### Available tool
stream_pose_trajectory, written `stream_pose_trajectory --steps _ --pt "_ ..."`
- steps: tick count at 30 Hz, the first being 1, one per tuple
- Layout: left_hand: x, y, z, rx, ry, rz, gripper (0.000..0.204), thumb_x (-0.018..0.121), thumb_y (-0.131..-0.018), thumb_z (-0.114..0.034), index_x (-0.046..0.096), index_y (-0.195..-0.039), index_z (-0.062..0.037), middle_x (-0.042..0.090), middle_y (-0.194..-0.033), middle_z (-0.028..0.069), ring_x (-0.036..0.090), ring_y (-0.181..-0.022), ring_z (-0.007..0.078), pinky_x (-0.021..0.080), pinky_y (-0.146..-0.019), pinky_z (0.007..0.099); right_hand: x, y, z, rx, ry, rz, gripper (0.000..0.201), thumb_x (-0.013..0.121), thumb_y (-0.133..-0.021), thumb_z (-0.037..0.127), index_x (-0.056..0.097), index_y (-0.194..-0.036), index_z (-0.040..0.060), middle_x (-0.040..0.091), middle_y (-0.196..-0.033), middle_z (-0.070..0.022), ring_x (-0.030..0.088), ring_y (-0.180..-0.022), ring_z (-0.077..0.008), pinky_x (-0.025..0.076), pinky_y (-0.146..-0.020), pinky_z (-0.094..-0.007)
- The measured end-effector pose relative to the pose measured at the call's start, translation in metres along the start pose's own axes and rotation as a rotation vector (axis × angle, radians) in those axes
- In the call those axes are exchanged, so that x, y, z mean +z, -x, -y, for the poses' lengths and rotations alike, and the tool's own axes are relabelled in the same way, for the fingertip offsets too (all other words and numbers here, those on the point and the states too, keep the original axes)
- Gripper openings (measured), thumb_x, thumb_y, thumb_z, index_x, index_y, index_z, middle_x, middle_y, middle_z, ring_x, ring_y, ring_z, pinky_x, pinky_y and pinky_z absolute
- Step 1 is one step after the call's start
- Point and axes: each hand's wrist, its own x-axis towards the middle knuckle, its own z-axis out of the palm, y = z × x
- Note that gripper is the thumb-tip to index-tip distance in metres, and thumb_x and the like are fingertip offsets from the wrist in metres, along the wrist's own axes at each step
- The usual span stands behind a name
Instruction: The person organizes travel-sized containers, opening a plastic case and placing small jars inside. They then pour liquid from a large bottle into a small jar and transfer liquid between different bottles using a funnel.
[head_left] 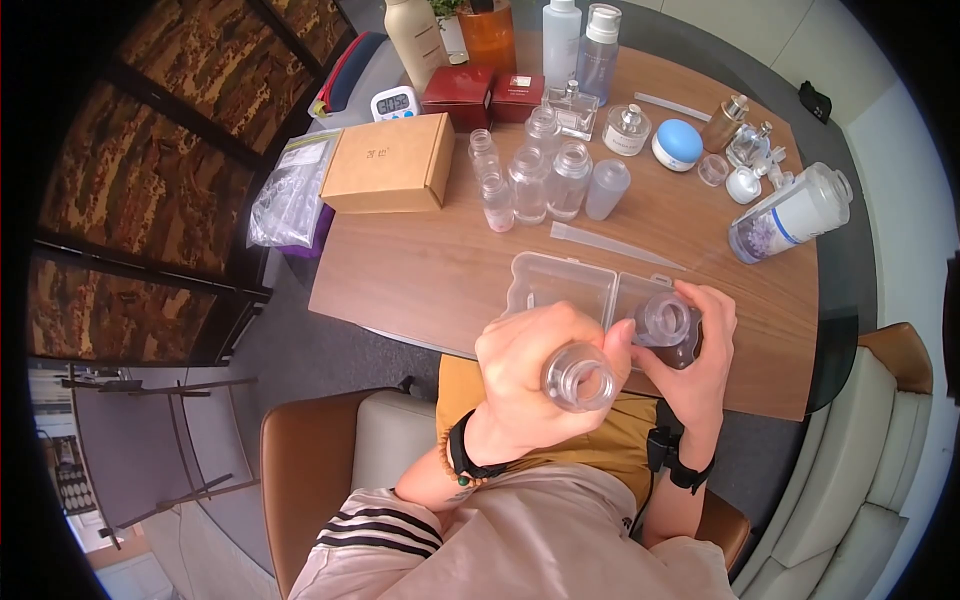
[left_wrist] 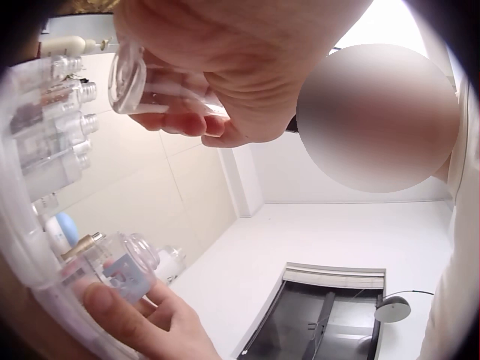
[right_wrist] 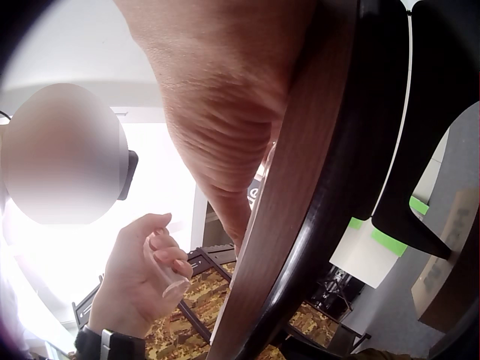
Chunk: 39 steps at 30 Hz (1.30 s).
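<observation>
My left hand (head_left: 535,365) is raised near the table's front edge and grips a clear bottle (head_left: 580,378), its uncapped mouth facing up. Its fingers curl round the bottle (left_wrist: 150,86) in the left wrist view. To the right, my right hand (head_left: 700,350) holds another clear bottle (head_left: 663,320) between thumb and fingers, over the right compartment of a clear plastic case (head_left: 562,272). In the left wrist view the right hand (left_wrist: 161,326) is round this second bottle (left_wrist: 135,266). The right wrist view shows the left hand (right_wrist: 135,270), but the right hand's fingertips are hidden.
Several clear bottles (head_left: 528,180) stand behind the case, with a clear tapered strip (head_left: 610,243) between. A cardboard box (head_left: 385,165) lies at the left. Red boxes (head_left: 458,95) and taller bottles stand behind. At the right are a blue-lidded jar (head_left: 678,143) and a large labelled bottle (head_left: 790,215).
</observation>
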Motion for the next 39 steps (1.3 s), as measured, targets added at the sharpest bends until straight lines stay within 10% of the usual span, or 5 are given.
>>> stream_pose_trajectory --steps 4,6,12,39 --pt "0.001 -0.001 -0.001 0.007 0.006 -0.001 0.024 0.083 -0.084 0.003 0.063 -0.074 -0.0059 0.06 -0.058 0.0021 0.052 -0.048 0.0094 0.038 -0.048 0.025 -0.001 0.0 0.0 0.008 -0.002 0.003 0.087 0.101 -0.055 0.011 0.064 -0.134 0.0078 0.068 -0.119 -0.0096 0.056 -0.121 -0.032 0.044 -0.105 -0.0459" --pt "0.003 0.0 -0.003 -0.028 0.025 -0.038 0.028 0.086 -0.08 -0.001 0.061 -0.071 -0.0073 0.055 -0.057 0.0051 0.05 -0.044 0.023 0.038 -0.044 0.0337 0.0 0.0 0.0 0.005 -0.007 -0.001 0.086 0.102 -0.056 0.012 0.064 -0.134 0.0078 0.068 -0.119 -0.0096 0.056 -0.121 -0.0318 0.044 -0.105 -0.0458" --pt "-0.001 0.001 -0.002 0.024 0.021 -0.019 0.022 0.082 -0.084 0.002 0.063 -0.075 -0.0052 0.06 -0.058 0.0017 0.052 -0.048 0.0087 0.038 -0.048 0.0245 -0.001 0.0 0.001 0.002 -0.002 -0.002 0.086 0.102 -0.056 0.012 0.065 -0.133 0.0076 0.068 -0.119 -0.0093 0.056 -0.121 -0.0315 0.043 -0.105 -0.0454" --pt "-0.015 0.008 -0.013 -0.071 0.131 0.031 0.019 0.074 -0.092 0.004 0.059 -0.085 -0.0056 0.065 -0.066 0.0055 0.059 -0.056 0.0138 0.044 -0.056 0.0282 -0.002 0.0 -0.001 -0.005 0.008 0.01 0.085 0.101 -0.058 0.017 0.064 -0.134 0.0081 0.068 -0.12 -0.0084 0.055 -0.12 -0.0315 0.042 -0.105 -0.0453"
